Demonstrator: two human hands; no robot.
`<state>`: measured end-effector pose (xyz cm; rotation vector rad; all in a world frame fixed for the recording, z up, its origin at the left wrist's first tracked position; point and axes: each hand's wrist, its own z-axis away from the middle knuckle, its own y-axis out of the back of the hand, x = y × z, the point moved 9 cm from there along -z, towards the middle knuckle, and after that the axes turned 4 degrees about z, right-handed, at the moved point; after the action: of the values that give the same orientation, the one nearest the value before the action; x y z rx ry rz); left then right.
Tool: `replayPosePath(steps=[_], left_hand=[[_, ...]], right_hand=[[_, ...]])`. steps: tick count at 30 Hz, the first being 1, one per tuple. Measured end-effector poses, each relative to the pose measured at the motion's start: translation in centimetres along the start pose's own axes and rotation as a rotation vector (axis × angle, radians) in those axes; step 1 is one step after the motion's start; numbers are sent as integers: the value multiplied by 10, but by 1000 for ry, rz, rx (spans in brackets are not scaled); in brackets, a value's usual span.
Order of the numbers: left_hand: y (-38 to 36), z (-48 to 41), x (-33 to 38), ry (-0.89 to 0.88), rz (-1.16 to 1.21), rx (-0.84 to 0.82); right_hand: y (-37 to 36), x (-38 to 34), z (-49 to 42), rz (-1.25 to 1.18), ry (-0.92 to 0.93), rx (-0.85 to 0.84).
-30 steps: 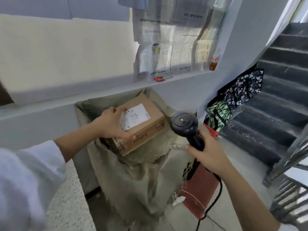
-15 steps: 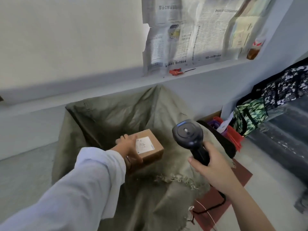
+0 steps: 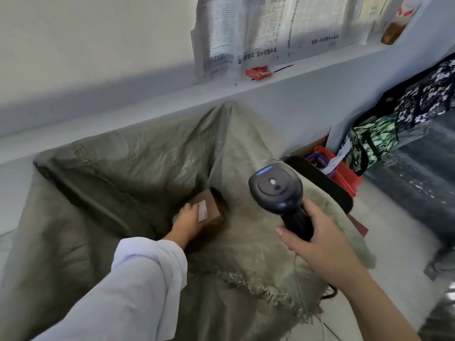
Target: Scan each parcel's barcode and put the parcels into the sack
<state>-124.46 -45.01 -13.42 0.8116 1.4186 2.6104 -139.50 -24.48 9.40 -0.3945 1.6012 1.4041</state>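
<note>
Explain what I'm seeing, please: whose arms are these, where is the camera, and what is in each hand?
No machine here: these are a person's two arms, filmed by one wide-angle camera worn on their head, looking forward and down. The left hand, in a white sleeve, holds a small cardboard parcel down inside the open green sack. The right hand grips a black handheld barcode scanner above the sack's near edge. Behind runs a ledge with newspaper hung above it; patterned bags lie to the right.
</note>
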Motion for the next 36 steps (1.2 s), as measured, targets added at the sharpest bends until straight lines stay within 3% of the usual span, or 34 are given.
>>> replayPosePath(steps=[7, 13, 26, 32, 36], left_hand=[[-3, 17, -2, 9, -44, -97], [41, 55, 7, -11, -12, -17], [99, 244, 67, -122, 81, 349], [99, 380, 37, -108, 18, 656], [94, 444, -4, -11, 59, 743]], right_hand=[[-2, -4, 1, 17, 8, -18], [-3, -15, 17, 14, 75, -34], [-10, -41, 109, -62, 291, -173], [-38, -60, 151, -45, 384, -292], [-73, -80, 183, 9, 442, -381]])
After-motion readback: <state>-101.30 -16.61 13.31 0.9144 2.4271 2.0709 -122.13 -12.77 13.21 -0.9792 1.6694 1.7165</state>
